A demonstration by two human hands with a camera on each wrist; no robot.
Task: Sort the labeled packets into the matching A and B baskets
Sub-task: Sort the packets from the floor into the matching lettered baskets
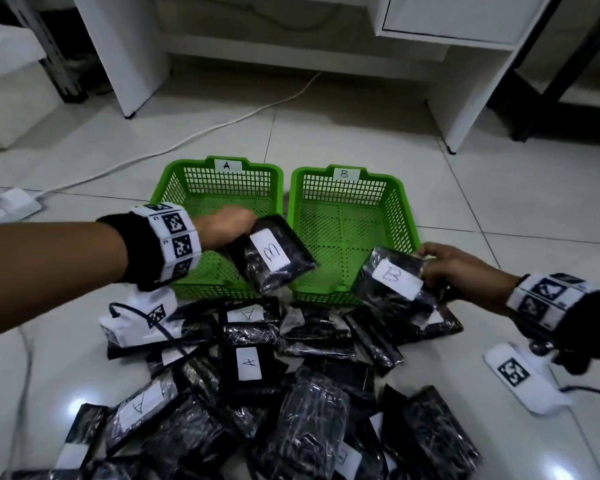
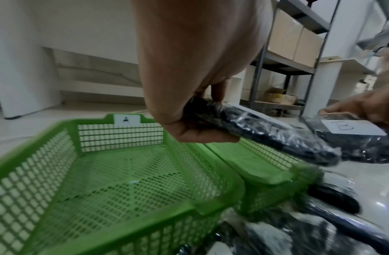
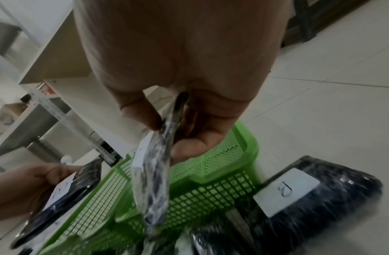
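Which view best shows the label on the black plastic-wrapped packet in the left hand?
Head view: the black plastic-wrapped packet faces up, its B readable. Left wrist sees it edge-on; right wrist shows its label blurred.

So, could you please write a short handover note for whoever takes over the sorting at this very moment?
Left hand: grips a B-labelled packet by one end, over the A basket, near the edge it shares with the B basket.
Right hand: pinches a second B-labelled packet at the near right corner of the B basket.
Both green baskets stand side by side on the floor, and no packet lies inside either.
Done: nothing sorted yet.
Left: drop both held packets in B, then sort the pile of packets in front, which shows several A labels.
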